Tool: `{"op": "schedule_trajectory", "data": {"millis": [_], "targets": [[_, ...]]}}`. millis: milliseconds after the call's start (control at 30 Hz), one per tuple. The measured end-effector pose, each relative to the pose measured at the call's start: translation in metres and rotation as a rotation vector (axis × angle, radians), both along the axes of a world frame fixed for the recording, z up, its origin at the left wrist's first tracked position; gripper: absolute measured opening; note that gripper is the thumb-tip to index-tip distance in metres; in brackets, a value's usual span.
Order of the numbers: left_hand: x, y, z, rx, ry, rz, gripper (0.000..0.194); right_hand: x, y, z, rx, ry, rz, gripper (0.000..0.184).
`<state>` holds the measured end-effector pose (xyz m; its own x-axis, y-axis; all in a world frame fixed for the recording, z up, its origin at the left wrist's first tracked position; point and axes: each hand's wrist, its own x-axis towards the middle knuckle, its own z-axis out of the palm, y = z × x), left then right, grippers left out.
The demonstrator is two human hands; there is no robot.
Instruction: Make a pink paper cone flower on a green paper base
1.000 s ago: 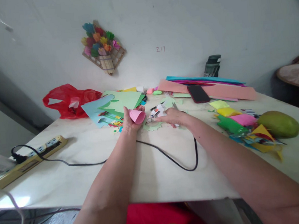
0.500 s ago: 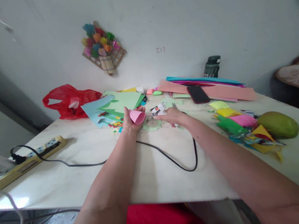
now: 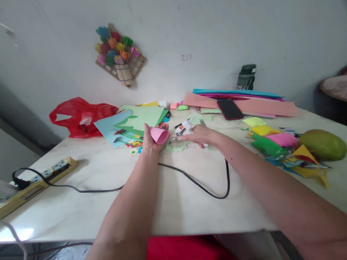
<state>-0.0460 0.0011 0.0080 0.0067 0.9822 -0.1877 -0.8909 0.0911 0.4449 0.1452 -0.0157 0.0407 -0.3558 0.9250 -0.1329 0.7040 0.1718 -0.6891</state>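
Observation:
My left hand [image 3: 150, 142] is closed round a pink paper cone [image 3: 159, 135], held just above the white table [image 3: 107, 208]. My right hand [image 3: 200, 135] lies knuckles up beside it, fingers pinched on a small printed object [image 3: 182, 130] with white, red and black marks; I cannot make out what it is. Under both hands lies a light green paper cut-out with a jagged edge [image 3: 176, 147]. A black cable [image 3: 196, 184] runs below my wrists.
Green and blue paper sheets [image 3: 130, 121] lie behind my left hand, a red plastic bag [image 3: 79, 116] further left. Long coloured sheets with a black phone [image 3: 230, 109] sit at the back right. Paper scraps [image 3: 278, 147] and a green mango [image 3: 323, 144] lie right; a power strip [image 3: 35, 183] left.
The printed object in my right hand has shifted slightly, up then back down toward the cone. Both hands otherwise stay where they were.

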Motion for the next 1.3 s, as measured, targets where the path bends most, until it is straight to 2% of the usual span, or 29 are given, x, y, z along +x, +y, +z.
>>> {"op": "schedule_trajectory", "data": {"millis": [200, 600, 800, 1067, 1300], "targets": [[0.000, -0.001, 0.000, 0.001, 0.003, 0.000, 0.051, 0.000, 0.000, -0.003, -0.004, 0.058, 0.035, 0.056], [0.001, -0.003, 0.001, 0.028, 0.021, -0.012, 0.052, 0.001, -0.003, 0.004, -0.046, 0.017, 0.003, 0.052], [0.001, -0.004, 0.001, 0.022, 0.022, -0.007, 0.051, 0.003, -0.005, 0.009, -0.030, 0.000, 0.042, 0.050], [-0.001, 0.000, -0.003, 0.043, 0.026, -0.043, 0.052, -0.002, 0.001, 0.002, 0.019, -0.036, -0.013, 0.054], [0.000, -0.003, -0.001, 0.039, 0.034, -0.047, 0.053, -0.002, 0.002, -0.001, 0.048, -0.002, -0.062, 0.053]]}}
